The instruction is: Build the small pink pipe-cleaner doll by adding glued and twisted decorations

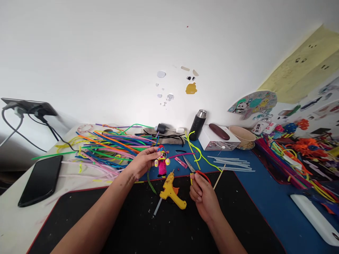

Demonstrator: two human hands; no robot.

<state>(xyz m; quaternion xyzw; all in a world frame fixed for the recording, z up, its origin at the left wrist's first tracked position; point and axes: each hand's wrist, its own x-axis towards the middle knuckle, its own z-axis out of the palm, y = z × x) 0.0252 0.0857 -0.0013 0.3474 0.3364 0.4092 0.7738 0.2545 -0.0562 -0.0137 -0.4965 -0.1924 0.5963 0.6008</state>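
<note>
My left hand [144,160] pinches a small doll [162,162] by its upper side, holding it upright above the mat. The doll has a fuzzy pink body, a blue and red top, pale round hands and dark feet. My right hand [202,194] is closed around the handle area of red-and-yellow-handled scissors [189,165], whose blades point away to the upper left. My fingers hide part of the handles. Between my hands lies a yellow hot glue gun [172,194], its nozzle near the doll's feet and a glue stick poking from its rear.
Many coloured pipe cleaners [113,144] spread across the left. A phone [41,180] lies at the far left. Behind stand a black thermos [198,125] and a white box [209,139] bearing a dark case [219,131]. Glue sticks [233,163] and a wooden stick [219,177] lie right.
</note>
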